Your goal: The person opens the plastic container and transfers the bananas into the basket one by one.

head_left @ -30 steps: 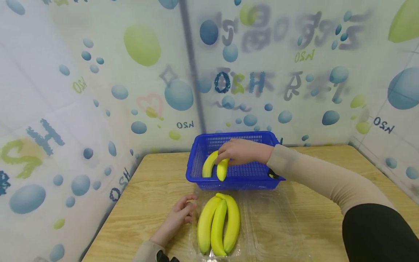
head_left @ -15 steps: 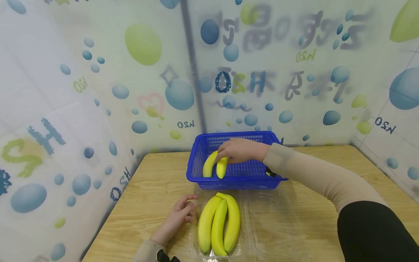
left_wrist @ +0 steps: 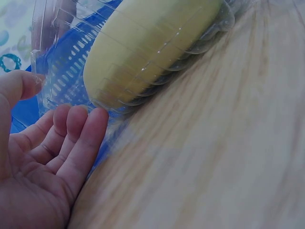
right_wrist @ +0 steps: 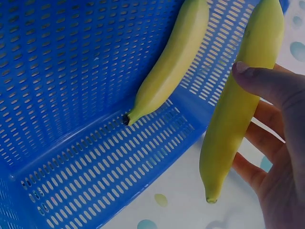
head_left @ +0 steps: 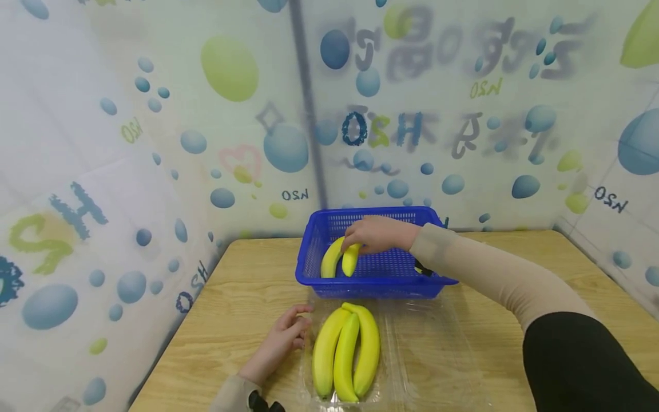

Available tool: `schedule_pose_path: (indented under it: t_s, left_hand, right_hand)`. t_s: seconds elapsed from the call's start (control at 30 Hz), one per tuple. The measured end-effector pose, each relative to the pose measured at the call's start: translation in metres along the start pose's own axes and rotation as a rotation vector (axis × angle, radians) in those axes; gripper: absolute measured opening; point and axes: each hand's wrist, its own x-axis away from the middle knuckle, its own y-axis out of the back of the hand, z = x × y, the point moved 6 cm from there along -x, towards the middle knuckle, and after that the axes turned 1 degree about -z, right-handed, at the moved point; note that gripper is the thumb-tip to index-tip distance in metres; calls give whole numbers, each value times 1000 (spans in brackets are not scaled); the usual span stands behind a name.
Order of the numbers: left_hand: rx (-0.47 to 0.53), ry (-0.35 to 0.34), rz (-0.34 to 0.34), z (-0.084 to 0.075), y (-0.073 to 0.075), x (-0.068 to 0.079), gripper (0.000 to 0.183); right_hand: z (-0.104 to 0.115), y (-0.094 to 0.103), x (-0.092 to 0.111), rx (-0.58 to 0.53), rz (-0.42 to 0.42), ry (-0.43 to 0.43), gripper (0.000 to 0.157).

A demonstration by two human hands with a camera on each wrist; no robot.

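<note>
My right hand (head_left: 380, 233) grips a yellow banana (right_wrist: 237, 109) between thumb and fingers, at the left half of a blue plastic basket (head_left: 381, 281). Another banana (right_wrist: 171, 62) leans inside the basket, close by and apart from the held one in the right wrist view. On the table, a clear hinged plastic container (head_left: 388, 366) lies spread out, with three bananas (head_left: 346, 352) side by side in its left half. My left hand (head_left: 280, 340) rests by that half's left edge, fingers loosely bent. Its fingertips (left_wrist: 97, 117) are at the container's clear wall and grip nothing.
The basket stands at the back of the wooden table (head_left: 247, 286), right behind the container. A patterned wall (head_left: 247, 143) rises behind the table, with more wall panels at both sides. The container's right half (head_left: 432, 360) lies flat on the table.
My right hand and the held banana have shifted slightly, the banana's lower tip rising a little against the basket's front rim. The left hand stays put beside the container.
</note>
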Motion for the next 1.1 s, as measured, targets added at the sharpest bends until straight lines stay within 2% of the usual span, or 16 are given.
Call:
schedule_pose_path:
  t_s: [0.4,0.63,0.87,1.1]
  left_hand:
    - [-8,-3,9,-2,0,0,43]
    - [7,-13,31,0,-1,0,43]
    - [20,-16,26,0,-1,0,43]
    - [17,-17,30,-1,-1,0,42]
  right_hand:
    - [-3,-16,-11,7,24,40,31]
    - [-4,-28,-17,19,84,38,31]
    - [-6,-37,-22,54,65,85,30]
    - [-7,-41,-26,58,75,91,31]
